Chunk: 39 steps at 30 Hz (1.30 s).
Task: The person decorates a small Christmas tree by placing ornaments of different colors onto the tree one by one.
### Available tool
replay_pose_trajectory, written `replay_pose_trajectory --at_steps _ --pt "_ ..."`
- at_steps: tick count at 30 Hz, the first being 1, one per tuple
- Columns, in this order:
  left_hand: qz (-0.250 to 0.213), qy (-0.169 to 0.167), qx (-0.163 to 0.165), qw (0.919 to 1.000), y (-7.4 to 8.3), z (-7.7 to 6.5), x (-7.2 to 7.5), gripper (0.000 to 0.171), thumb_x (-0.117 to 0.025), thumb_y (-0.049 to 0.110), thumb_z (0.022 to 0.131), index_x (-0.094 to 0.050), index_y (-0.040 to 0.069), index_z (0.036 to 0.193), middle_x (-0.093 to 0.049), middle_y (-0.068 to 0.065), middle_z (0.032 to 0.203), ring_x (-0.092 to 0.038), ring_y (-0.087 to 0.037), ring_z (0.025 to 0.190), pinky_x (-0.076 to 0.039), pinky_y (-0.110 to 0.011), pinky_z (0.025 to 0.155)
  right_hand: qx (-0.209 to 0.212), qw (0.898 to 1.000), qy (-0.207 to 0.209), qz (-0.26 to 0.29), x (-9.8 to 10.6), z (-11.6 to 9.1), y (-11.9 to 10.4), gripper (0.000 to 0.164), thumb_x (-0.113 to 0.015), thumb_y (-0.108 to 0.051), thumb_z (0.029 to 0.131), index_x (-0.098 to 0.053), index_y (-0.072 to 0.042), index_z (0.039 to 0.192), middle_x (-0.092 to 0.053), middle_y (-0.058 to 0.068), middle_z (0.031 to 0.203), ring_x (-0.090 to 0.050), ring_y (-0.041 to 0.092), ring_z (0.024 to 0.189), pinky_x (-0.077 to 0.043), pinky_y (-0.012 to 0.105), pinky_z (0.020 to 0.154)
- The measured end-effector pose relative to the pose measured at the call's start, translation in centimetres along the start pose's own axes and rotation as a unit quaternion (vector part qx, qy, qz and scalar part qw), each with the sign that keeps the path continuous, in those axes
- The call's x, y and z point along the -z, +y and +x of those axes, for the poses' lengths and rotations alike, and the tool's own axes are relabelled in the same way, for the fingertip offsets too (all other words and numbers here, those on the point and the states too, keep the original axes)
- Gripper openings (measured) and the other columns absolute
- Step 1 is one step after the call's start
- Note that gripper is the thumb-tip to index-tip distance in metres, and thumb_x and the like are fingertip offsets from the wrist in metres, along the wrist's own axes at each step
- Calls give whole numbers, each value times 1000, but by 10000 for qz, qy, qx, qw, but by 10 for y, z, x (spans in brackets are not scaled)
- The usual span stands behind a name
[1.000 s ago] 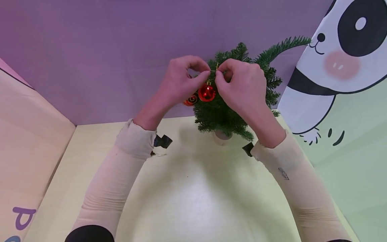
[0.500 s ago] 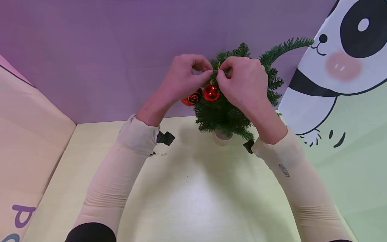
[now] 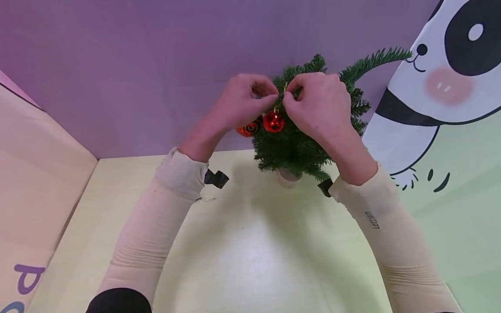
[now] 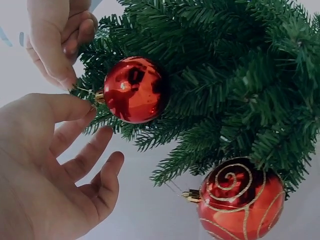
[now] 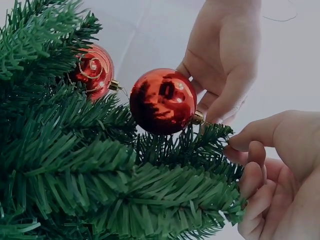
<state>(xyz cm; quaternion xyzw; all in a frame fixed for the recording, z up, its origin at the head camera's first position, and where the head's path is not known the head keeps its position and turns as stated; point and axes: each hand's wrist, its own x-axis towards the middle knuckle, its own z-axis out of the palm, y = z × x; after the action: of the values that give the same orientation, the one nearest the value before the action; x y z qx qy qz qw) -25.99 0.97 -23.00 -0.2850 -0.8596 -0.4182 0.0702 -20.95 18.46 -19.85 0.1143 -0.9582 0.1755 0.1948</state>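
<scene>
A shiny red Christmas ball [image 4: 136, 90] with a gold cap hangs at the front of a small artificial Christmas tree [image 3: 291, 143]. My left hand [image 3: 244, 102] pinches its thin hanging string between thumb and forefinger, close by the cap; its other fingers are loosely bent in the left wrist view. My right hand [image 3: 321, 104] pinches the string too, right at a branch tip, thumb against forefinger in the right wrist view. Lower on the left hangs a second red ball with gold swirls [image 4: 242, 197], untouched by either hand.
The tree stands in a pale round pot [image 3: 288, 178] on a light table [image 3: 242, 243], close to the purple back wall [image 3: 156, 78]. One long branch [image 3: 375, 61] sticks out right, towards a panda picture [image 3: 442, 87]. A short thread [image 3: 205, 199] lies near the left sleeve.
Both hands have shifted slightly right in the head view, and their fingertips are closer together. The string that showed stretched between them is now barely visible.
</scene>
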Motion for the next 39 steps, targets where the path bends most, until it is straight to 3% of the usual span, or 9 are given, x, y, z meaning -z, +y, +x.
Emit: replay_pose_trajectory --at_steps 6,21,31,39 --pt "-29 -16 -51 10000 -2 -3 -5 15 -59 21 96 -72 16 102 -66 8 93 -57 -4 87 -47 -24 82 -14 9999 -125 -4 0 -1 1 27 -51 -27 95 -75 -16 103 -63 4 66 -54 22 57 -43 36 46" --pt "-873 -70 -24 9962 -13 -15 -13 16 -61 19 96 -72 11 106 -66 3 96 -63 -11 85 -51 -27 78 158 9997 -96 144 2 -6 4 29 -51 -30 97 -75 -15 104 -61 4 63 -52 22 53 -40 36 45" --pt "-883 -67 -100 9960 -20 -18 -15 16 -61 18 96 -71 10 106 -67 3 95 -60 -7 88 -49 -27 81 344 9969 122 696 3 -13 8 28 -52 -31 97 -74 -13 99 -69 4 75 -55 18 61 -42 35 59" --pt "-923 -63 -57 9957 -27 -20 -16 13 -62 16 95 -72 10 100 -67 0 90 -61 -17 79 -49 -33 66 554 9934 488 877 9 -18 20 26 -55 -29 96 -74 -12 92 -69 2 76 -56 15 63 -41 33 63"
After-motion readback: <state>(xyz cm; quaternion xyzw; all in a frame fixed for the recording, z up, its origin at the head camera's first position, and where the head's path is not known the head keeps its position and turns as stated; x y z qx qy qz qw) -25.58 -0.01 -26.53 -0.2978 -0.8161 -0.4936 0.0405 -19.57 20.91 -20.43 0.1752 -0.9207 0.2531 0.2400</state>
